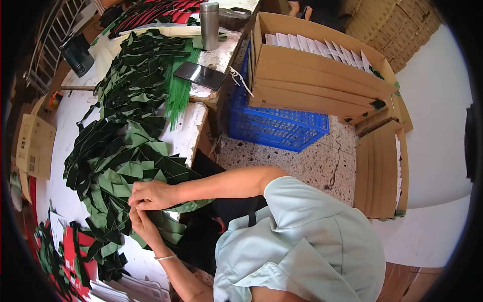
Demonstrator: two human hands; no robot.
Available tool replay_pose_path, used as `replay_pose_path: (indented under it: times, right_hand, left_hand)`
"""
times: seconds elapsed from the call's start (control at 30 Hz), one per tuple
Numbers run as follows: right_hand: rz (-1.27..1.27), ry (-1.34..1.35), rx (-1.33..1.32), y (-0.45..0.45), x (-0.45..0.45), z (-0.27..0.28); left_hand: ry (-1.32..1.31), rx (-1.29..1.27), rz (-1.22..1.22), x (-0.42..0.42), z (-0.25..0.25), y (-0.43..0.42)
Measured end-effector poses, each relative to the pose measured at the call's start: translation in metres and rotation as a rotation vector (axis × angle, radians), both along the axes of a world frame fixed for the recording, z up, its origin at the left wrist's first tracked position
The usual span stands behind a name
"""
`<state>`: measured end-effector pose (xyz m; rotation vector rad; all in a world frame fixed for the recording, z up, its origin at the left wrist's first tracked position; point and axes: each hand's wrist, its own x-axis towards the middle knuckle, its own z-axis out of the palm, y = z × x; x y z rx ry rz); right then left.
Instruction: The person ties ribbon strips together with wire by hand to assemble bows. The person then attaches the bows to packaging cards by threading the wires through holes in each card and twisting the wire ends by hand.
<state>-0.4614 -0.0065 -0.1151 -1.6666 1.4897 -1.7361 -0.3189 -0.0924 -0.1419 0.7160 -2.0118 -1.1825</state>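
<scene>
My right hand [155, 195] is over a heap of green ribbon strips [121, 178], its fingers closed in a pinch. Just below it, my left hand [144, 225], with a bangle at the wrist, meets it at the fingertips, also closed. What is pinched between them is too small or hidden to make out. The strips are dark green on one side and lighter on the other, folded and overlapping around both hands. The heap continues up the white table [55, 146] past my right hand.
A phone [200, 75] lies on thin green strands [177, 95], near a steel flask [209, 27]. Beside the table, a cardboard box [317, 75] of white cards rests on a blue crate [276, 128]. Red cards [75, 251] lie lower left. Another person's hand [300, 10] shows at the top.
</scene>
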Motion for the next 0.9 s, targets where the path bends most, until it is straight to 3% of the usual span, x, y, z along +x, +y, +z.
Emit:
replay_pose_path:
  times: [0.07, 0.33, 0.53, 0.7, 0.77, 0.9]
  right_hand:
    - [-0.016, 0.033, -0.021, -0.001, 0.000, -0.005]
    - [-0.027, 0.265, 0.019, 0.027, -0.019, -0.025]
    - [-0.031, 0.248, -0.024, 0.021, -0.022, -0.023]
    - [-0.048, 0.240, 0.002, 0.021, -0.022, -0.024]
    - [-0.041, 0.104, 0.054, 0.020, -0.024, -0.021]
    - [-0.021, 0.053, 0.024, 0.016, -0.027, -0.019]
  left_hand:
    - [-0.018, -0.029, 0.003, 0.000, 0.002, 0.001]
    - [0.102, 0.303, 0.101, 0.004, 0.006, -0.019]
    - [0.157, 0.343, 0.141, 0.001, -0.003, -0.032]
    - [0.083, 0.283, 0.099, 0.006, 0.003, -0.029]
    - [0.076, 0.276, 0.097, 0.007, 0.009, -0.021]
    - [-0.038, 0.062, 0.162, 0.019, 0.005, 0.000]
